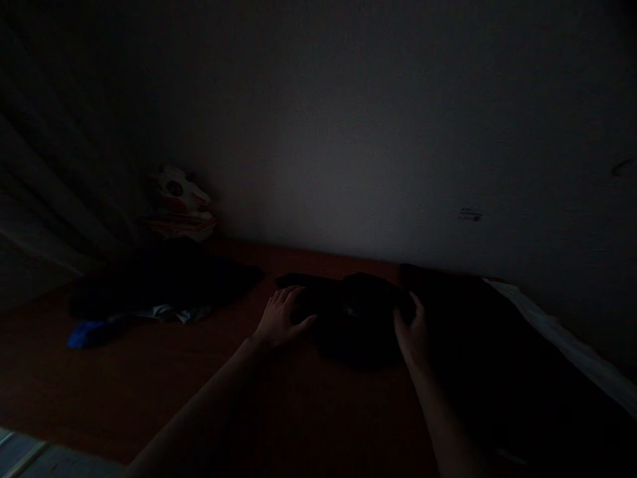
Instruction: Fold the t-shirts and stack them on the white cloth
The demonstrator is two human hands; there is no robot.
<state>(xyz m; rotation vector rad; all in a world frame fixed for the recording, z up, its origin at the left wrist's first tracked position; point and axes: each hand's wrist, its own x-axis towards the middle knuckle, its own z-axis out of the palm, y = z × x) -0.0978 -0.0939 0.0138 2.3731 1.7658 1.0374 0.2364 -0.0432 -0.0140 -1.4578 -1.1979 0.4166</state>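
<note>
Dark garment [358, 312], bunched, on reddish-brown surface [149, 392] near wall [373, 133], betw. both hands. We see left hand [281, 318] flat, fingers spread, palm down on garment's left edge, gripping nothing. Right hand [411, 332] at garment's right edge, fingers curled onto cloth; whether it pinches the cloth we cannot tell, too dark. Further left: dark pile [159, 282], blue item [92, 332]. Corner: pale bag [179, 199].

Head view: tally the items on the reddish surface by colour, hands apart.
Black cloth heaps: 3 (under the hands, left, right)
Blue item: 1
Pale printed bag: 1
Total: 5
Hands: left hand, right hand
</note>
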